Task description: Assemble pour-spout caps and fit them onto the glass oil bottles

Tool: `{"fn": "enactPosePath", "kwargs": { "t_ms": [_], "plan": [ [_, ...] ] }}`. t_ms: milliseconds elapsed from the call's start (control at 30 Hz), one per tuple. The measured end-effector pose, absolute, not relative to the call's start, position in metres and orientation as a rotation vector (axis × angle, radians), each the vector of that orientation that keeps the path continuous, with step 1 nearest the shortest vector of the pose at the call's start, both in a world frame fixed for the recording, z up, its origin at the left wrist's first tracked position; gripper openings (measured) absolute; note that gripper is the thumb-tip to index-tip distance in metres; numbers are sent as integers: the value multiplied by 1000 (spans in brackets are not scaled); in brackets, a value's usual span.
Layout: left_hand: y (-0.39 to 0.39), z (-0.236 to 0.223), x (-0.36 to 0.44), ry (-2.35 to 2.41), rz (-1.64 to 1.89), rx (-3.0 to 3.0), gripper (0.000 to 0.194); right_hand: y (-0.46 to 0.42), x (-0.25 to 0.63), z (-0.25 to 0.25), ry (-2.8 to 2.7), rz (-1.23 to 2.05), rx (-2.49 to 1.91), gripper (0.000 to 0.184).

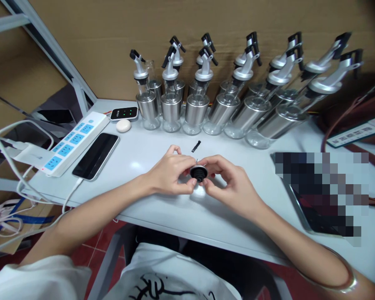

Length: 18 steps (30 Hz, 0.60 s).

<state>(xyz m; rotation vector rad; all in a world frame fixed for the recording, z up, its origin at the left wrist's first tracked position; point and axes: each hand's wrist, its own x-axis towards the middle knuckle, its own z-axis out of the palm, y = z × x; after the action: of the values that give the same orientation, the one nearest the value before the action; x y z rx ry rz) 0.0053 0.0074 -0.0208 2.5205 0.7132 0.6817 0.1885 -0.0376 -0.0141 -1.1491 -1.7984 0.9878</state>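
Observation:
Between both hands, above the front part of the table [162,208], is a bottle pourer [199,173], its ribbed black stopper facing me. My left hand [175,173] pinches it from the left with thumb and fingers. From the right, my right hand [226,179] grips its rim the same way. A small black lever piece [196,146] lies on the table just beyond the hands. Farther back stand several glass bottles with steel sleeves [197,109], topped with silver pourers with black levers. One bottle at the back left [150,68] shows no pourer.
On the left lie a power strip [76,141], a smartphone [96,156] on a cable, a small device with green lights [124,113] and a round white case [123,125]. A tablet, partly pixelated [295,204], lies at right, near a brown bag [340,112]. Cardboard [112,41] rises behind.

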Motion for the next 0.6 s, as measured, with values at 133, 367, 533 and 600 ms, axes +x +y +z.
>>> {"fn": "enactPosePath", "kwargs": {
  "t_ms": [133, 367, 533, 600],
  "plan": [
    [8, -21, 4, 695, 689, 2536, 12, -37, 189, -16, -1818, 982, -1155, 27],
    [8, -21, 4, 665, 690, 2569, 14, -40, 191, -16, -1844, 935, -1138, 23],
    [7, -21, 4, 647, 706, 2587, 15, -43, 191, -15, -1851, 899, -1135, 19],
    [7, -21, 4, 645, 712, 2591, 15, -43, 190, -15, -1851, 897, -1125, 18]
  ]
}}
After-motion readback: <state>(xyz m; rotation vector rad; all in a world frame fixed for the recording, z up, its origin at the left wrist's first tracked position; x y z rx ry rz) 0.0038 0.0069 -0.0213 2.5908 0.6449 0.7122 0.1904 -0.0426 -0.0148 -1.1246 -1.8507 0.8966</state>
